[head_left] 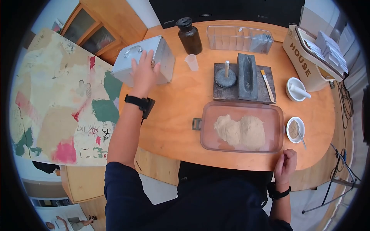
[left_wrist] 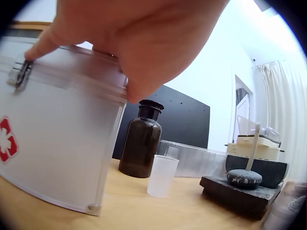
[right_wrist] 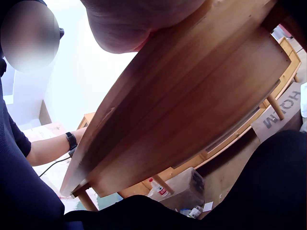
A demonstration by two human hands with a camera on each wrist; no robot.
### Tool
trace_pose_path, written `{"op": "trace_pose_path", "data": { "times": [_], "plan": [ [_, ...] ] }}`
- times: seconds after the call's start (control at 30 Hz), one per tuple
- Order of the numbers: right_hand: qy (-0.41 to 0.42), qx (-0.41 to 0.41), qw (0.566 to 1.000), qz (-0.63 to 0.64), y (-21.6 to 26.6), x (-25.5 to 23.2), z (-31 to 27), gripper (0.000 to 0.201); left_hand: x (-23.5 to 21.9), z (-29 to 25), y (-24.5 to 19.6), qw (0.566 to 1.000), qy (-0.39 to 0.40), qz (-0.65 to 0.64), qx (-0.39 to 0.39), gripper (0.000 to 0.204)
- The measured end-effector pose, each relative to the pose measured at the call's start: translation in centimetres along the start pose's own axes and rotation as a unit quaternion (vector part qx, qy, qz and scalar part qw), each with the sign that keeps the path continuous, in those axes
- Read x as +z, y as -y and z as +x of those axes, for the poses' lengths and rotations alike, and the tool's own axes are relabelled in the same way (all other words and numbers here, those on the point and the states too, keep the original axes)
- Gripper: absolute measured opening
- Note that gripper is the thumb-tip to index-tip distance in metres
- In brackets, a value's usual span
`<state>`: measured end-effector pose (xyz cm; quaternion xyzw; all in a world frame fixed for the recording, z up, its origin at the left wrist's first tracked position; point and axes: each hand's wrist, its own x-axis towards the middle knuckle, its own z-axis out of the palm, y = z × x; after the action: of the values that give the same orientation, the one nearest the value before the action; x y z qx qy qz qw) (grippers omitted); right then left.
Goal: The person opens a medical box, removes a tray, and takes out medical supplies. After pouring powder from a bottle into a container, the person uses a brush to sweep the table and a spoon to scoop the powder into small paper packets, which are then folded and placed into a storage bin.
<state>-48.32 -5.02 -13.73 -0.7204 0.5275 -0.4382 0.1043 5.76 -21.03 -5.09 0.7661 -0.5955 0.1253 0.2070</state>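
A silver box (head_left: 165, 61) with a lid handle (head_left: 133, 49) stands at the table's back left. Spread over its lid and front edge is the left hand (head_left: 145, 73). From the left wrist view, one fingertip of that hand (left_wrist: 144, 38) touches the metal latch (left_wrist: 20, 76) on the box (left_wrist: 57, 143), which bears a red and white emblem. The right hand (head_left: 286, 166) rests by the table's front edge with loosely bent fingers, holding nothing; the right wrist view shows part of it (right_wrist: 139, 21) against the table edge.
Right of the box stand a brown bottle (head_left: 190, 37) and a plastic cup (head_left: 192, 62). A tray of powder (head_left: 204, 134), a stone trough (head_left: 247, 77), a brush (head_left: 267, 85), a mortar (head_left: 291, 94), a small bowl (head_left: 290, 135) and a clear rack (head_left: 227, 40) lie further right.
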Motion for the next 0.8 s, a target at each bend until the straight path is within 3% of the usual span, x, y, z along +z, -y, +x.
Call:
{"op": "trace_pose_path", "data": {
  "times": [0.17, 0.3, 0.37, 0.5, 0.57, 0.6, 0.67, 0.73, 0.77, 0.8],
  "plan": [
    [0.004, -0.033, 0.999, -0.027, -0.2, 0.2, 0.2, 0.017, 1.3, 3.3, 0.9, 0.997, -0.006, 0.023, 0.067, 0.053],
    [0.005, -0.017, 1.000, -0.021, -0.2, 0.0, -0.1, 0.017, 3.8, 5.2, 2.3, 0.999, 0.030, 0.016, 0.033, 0.056],
    [0.002, -0.007, 1.000, -0.017, -0.2, 0.3, -0.1, 0.017, 4.4, 5.8, 2.5, 0.993, -0.027, 0.049, 0.103, 0.058],
    [0.003, 0.001, 1.000, -0.002, -0.2, 0.4, 0.0, 0.016, 3.4, 5.3, 1.0, 0.995, -0.028, 0.056, 0.074, 0.059],
    [0.009, 0.001, 1.000, 0.005, -0.2, 0.4, -0.3, 0.016, 1.8, 4.3, -0.5, 0.995, -0.044, 0.091, 0.005, 0.058],
    [0.003, 0.006, 1.000, 0.003, -0.4, 0.4, -0.3, 0.014, 0.8, 3.4, -0.8, 0.995, -0.044, 0.093, 0.001, 0.058],
    [-0.004, 0.010, 1.000, 0.006, -0.7, 0.2, -0.4, 0.011, -1.2, 0.0, -1.4, 0.988, -0.091, -0.015, 0.124, 0.059],
    [0.008, -0.017, 1.000, -0.011, -1.0, 0.0, -0.4, 0.006, -2.8, -6.2, -3.9, 0.980, 0.000, -0.135, 0.144, 0.054],
    [0.009, -0.012, 1.000, -0.010, -1.1, -0.1, -0.4, 0.006, -3.0, -9.9, -5.1, 0.962, -0.006, -0.192, 0.192, 0.049],
    [0.005, -0.002, 1.000, -0.002, -0.8, -0.2, -0.3, 0.005, -4.8, -13.2, -7.0, 0.964, 0.053, -0.174, 0.194, 0.049]
  ]
}}
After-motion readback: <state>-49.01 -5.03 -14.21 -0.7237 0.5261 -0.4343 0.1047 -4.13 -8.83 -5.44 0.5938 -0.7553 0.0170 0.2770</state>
